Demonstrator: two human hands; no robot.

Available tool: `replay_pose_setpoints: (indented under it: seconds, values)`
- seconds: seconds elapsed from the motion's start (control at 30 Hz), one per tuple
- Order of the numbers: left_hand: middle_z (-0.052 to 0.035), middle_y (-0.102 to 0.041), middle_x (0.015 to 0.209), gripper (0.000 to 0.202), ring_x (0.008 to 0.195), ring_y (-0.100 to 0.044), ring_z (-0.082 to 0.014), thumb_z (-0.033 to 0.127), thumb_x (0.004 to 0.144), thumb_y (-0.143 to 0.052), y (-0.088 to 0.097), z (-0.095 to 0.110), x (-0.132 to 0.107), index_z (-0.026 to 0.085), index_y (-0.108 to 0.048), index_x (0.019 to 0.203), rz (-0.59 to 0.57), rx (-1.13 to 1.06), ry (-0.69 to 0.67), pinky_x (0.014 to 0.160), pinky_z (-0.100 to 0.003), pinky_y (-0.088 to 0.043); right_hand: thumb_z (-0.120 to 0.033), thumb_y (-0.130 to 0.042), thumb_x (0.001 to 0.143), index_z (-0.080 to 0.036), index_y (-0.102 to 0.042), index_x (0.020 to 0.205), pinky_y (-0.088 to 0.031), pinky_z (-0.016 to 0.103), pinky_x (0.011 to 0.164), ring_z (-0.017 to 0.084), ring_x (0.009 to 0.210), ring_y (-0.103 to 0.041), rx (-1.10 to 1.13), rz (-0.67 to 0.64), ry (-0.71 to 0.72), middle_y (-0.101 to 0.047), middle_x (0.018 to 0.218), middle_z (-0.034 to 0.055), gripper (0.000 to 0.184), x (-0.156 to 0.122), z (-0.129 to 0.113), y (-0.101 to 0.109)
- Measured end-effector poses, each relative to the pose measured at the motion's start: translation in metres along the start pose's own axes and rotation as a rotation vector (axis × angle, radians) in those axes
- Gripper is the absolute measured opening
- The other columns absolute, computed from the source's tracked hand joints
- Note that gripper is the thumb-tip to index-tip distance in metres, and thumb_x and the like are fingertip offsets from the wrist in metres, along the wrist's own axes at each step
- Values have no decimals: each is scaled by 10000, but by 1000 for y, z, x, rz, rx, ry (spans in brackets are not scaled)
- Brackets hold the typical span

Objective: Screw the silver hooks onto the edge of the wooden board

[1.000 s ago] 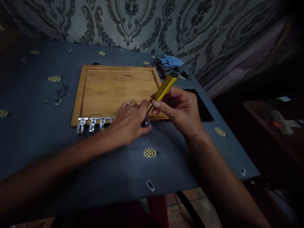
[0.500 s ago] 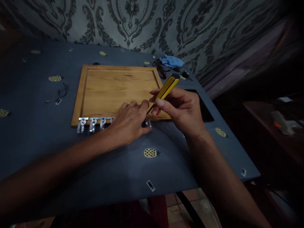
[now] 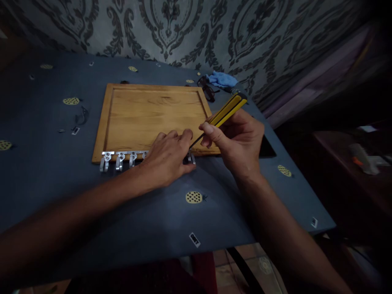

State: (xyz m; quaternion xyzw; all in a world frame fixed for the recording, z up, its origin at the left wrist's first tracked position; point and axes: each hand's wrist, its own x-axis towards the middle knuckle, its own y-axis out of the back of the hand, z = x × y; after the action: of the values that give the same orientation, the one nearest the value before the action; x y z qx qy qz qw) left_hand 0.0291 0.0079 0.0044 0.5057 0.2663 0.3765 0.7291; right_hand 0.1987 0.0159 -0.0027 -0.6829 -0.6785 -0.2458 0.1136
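Note:
A wooden board [image 3: 143, 116] lies flat on the blue table [image 3: 55, 179]. A row of silver metal hooks [image 3: 118, 159] runs along its near edge. My left hand [image 3: 167, 157] rests palm down on that edge, fingers curled over the hooks at the right end. My right hand [image 3: 237, 141] grips a yellow and black screwdriver [image 3: 228, 110]. Its thin shaft slants down to the left, and its tip meets the board's edge beside my left fingertips.
A blue cloth [image 3: 221, 79] and dark spectacles [image 3: 208, 90] lie at the table's back right. Small dark bits [image 3: 80, 117] lie left of the board. Patterned wallpaper rises behind. The table's right edge drops to a dim floor.
The screwdriver's handle has swung to the right and lower, and my right hand has shifted right with it. My left hand has stayed on the hooks.

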Motion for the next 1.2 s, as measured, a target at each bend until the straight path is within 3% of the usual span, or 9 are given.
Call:
replay_pose_setpoints:
  seconds: [0.33,0.5,0.67,1.0,1.2]
  values:
    - [-116,-702,1106,525,1148,-617,-334,365,865,-758,-4,-1,0,151,-477,1253,52,-5,-18,951,-436,-462,-497,-838,804,-278,-675,878,-621,328,550,166,669,-695,-16,-33,-10,-677,787,-24,283,0,6,-1]
    - [-140,-690,1137,543,1174,-601,-344,360,880,-749,0,1,1,121,-472,1281,2,-3,0,973,-447,-452,-471,-869,775,-276,-727,884,-622,315,552,132,573,-654,-15,-52,-22,-689,761,-35,265,1,1,2]
    - [-129,-696,1095,488,1127,-613,-338,373,875,-747,-2,-1,0,141,-490,1220,28,0,-22,939,-441,-464,-511,-823,817,-279,-786,979,-622,313,578,130,564,-663,1,-115,-79,-726,794,-15,286,3,-8,7]
    - [-125,-693,1116,547,1143,-611,-334,385,880,-748,-3,-2,0,136,-466,1276,28,5,-10,959,-439,-461,-490,-912,707,-240,-752,787,-591,255,483,88,481,-591,62,-36,-93,-722,742,-23,307,3,-7,5]
    - [-132,-689,1129,530,1170,-599,-346,382,889,-743,-1,0,1,128,-478,1271,-1,2,-1,978,-455,-460,-481,-879,761,-277,-777,900,-595,255,532,90,531,-645,79,-150,-55,-751,810,-34,267,8,-7,10]
